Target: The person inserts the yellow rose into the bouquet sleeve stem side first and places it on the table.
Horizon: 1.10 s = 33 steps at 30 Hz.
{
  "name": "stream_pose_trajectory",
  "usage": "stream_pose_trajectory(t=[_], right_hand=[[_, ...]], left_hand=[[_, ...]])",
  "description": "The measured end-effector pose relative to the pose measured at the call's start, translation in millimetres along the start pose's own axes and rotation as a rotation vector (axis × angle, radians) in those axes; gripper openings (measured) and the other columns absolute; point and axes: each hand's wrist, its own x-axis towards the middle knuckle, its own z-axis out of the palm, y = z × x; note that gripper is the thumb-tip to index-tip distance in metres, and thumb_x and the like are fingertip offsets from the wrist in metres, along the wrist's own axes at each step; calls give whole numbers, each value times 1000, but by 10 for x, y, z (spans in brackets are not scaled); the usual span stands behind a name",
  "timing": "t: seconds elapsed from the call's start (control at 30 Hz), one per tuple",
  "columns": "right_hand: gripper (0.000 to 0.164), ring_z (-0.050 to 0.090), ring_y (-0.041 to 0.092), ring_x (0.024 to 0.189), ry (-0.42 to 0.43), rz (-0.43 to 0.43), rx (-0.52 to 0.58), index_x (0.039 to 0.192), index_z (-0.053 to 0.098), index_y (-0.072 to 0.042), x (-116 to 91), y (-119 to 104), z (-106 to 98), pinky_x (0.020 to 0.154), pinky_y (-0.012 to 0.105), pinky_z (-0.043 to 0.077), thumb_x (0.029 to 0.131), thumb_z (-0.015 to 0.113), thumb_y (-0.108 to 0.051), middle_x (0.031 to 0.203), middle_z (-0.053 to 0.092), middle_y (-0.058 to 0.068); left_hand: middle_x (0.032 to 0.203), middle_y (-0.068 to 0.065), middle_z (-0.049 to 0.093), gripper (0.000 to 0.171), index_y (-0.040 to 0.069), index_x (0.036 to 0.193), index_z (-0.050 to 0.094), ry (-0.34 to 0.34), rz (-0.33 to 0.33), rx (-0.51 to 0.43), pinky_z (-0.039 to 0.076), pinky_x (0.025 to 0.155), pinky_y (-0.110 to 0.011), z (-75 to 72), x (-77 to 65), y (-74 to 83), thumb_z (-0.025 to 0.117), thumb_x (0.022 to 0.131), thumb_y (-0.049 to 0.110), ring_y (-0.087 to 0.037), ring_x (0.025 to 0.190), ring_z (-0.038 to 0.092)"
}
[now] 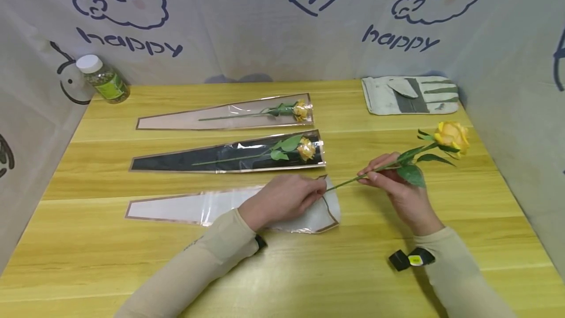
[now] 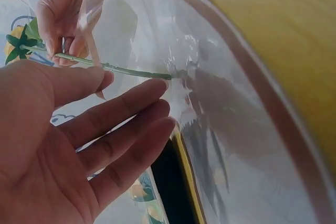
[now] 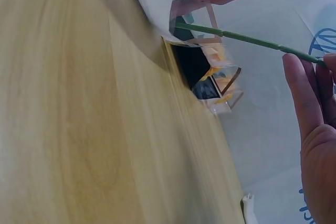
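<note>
My right hand (image 1: 408,202) pinches the green stem of a yellow-orange rose (image 1: 451,137), with the bloom up to the right and the stem running down to the left. At the wide mouth of a white flower sleeve (image 1: 165,209) with clear film and a brown border, my left hand (image 1: 282,200) touches the film. In the left wrist view its fingers (image 2: 118,111) are fairly straight, and the thumb lies near the film's edge. The stem's cut end (image 2: 167,76) has passed the sleeve's rim, beside the left fingertips.
Behind lie a black sleeve (image 1: 161,161) and a pale pink sleeve (image 1: 163,122), each with a yellow rose inside. A work glove (image 1: 384,96) lies at the back right. A white-lidded jar (image 1: 106,80) stands back left. Printed cloth surrounds the wooden table (image 1: 335,278).
</note>
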Motion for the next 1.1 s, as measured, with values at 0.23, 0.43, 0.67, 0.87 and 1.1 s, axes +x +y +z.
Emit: stream_pose_trajectory(t=[0.23,0.43,0.67,0.87,1.1], right_hand=[[12,66,31,96,4,50,17,99,52,15,-32,36,17,84,45,54,91,48,23,103,57,23],[12,67,31,96,20,80,-9,100,53,14,-49,115,78,84,45,53,91,51,22,104,57,26],[15,68,32,97,78,94,25,109,52,11,-49,175,159,85,46,51,95,52,14,103,62,23],[14,66,35,102,134,71,62,107,53,15,-47,176,166,86,46,50,101,49,4,104,63,25],[23,68,31,98,205,121,21,114,52,20,-28,198,175,87,43,51,97,56,5,101,68,23]], left_hand=[[78,10,57,13,19,89,57,31,-38,-5,41,52,-23,6,28,32,56,102,20,-7,67,51],[77,7,57,14,17,86,58,82,-49,20,42,54,-23,0,51,77,59,100,14,-9,69,52],[80,4,58,13,16,86,59,121,-63,79,47,59,-26,-1,54,116,61,99,15,-14,75,57],[78,3,58,16,16,84,58,148,-67,106,50,60,-30,7,46,109,59,100,16,-17,77,60],[80,3,61,10,16,90,62,178,-82,107,52,63,-31,19,43,111,61,99,17,-17,83,63]])
